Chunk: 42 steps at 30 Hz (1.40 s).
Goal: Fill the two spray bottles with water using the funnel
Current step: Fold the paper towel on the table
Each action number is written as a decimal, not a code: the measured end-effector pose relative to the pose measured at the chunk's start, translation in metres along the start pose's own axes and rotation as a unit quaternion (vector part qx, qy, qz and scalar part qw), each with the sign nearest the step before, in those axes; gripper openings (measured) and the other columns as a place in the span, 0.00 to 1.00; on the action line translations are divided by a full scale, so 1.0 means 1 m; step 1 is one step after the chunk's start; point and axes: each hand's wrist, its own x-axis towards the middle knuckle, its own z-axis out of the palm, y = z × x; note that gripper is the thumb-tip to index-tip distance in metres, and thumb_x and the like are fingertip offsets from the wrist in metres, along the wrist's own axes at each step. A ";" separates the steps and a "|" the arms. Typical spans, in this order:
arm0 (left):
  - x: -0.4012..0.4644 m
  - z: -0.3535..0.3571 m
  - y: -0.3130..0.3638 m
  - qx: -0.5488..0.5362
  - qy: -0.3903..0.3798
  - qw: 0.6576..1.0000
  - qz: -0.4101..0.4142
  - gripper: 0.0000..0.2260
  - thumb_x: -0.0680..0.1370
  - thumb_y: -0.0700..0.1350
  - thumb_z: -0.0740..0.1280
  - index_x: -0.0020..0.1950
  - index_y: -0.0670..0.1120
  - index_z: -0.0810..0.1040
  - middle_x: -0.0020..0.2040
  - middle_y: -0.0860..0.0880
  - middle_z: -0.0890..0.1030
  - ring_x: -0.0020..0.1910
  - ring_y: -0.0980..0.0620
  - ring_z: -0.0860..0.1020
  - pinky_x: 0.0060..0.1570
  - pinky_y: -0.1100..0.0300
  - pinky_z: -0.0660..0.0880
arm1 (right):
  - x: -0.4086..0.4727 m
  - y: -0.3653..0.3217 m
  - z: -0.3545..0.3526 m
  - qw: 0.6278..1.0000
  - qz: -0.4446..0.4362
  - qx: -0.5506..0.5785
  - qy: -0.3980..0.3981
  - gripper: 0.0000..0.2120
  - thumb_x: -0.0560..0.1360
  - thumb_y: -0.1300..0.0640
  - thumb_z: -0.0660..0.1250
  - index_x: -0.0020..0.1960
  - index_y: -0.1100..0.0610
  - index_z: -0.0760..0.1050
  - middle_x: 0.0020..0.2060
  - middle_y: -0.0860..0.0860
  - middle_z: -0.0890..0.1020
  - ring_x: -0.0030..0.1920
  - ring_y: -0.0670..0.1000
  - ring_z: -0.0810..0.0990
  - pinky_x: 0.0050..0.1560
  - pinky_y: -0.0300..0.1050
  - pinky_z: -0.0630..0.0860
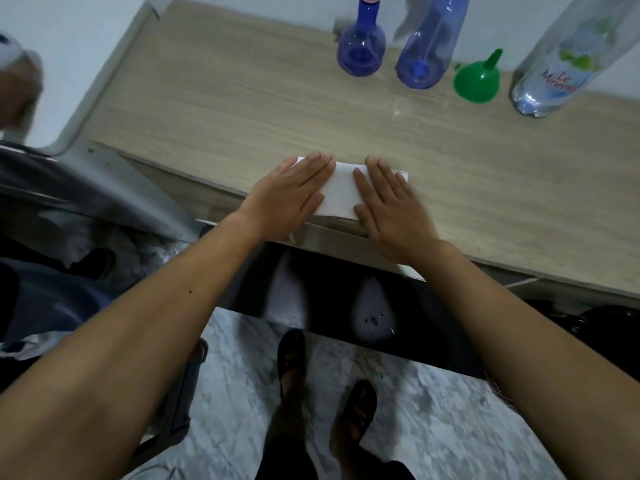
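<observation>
Head view: two blue spray bottles — one round-bodied (361,50), one tall (429,46) — stand empty at the table's (214,109) far edge, tops cut off. Beside them sit an upturned green funnel (477,79) and a water bottle (568,57) holding water. Left hand (289,197) and right hand (391,206) press flat, fingers straight, on a white folded cloth (341,190).

Bare forearms (194,278), dark sandals (292,355) on both feet, dark trousers (287,459)
</observation>
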 end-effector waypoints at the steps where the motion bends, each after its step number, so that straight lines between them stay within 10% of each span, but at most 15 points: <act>1: 0.001 -0.001 -0.007 0.000 -0.002 1.000 -0.002 0.27 0.87 0.52 0.50 0.84 0.40 0.62 0.84 0.42 0.64 0.83 0.42 0.64 0.80 0.43 0.61 | 0.007 -0.003 0.000 1.000 0.002 -0.001 -0.002 0.33 0.86 0.42 0.43 0.85 0.60 0.56 0.84 0.62 0.55 0.85 0.61 0.53 0.83 0.61 0.55; 26: 0.080 -0.012 -0.125 -0.032 -0.065 0.997 0.006 0.36 0.85 0.65 0.48 0.87 0.45 0.53 0.87 0.45 0.54 0.86 0.47 0.53 0.84 0.44 0.50 | 0.134 0.004 -0.013 0.997 0.062 0.029 -0.047 0.38 0.84 0.36 0.43 0.86 0.56 0.45 0.86 0.56 0.45 0.86 0.55 0.43 0.85 0.56 0.44; 42: 0.155 0.002 -0.063 -0.034 -0.077 0.995 0.047 0.36 0.85 0.64 0.47 0.88 0.45 0.48 0.88 0.46 0.50 0.87 0.48 0.48 0.85 0.43 0.47 | 0.093 0.080 -0.029 0.994 0.103 0.010 -0.034 0.39 0.83 0.36 0.43 0.86 0.57 0.48 0.86 0.57 0.48 0.86 0.57 0.46 0.84 0.56 0.45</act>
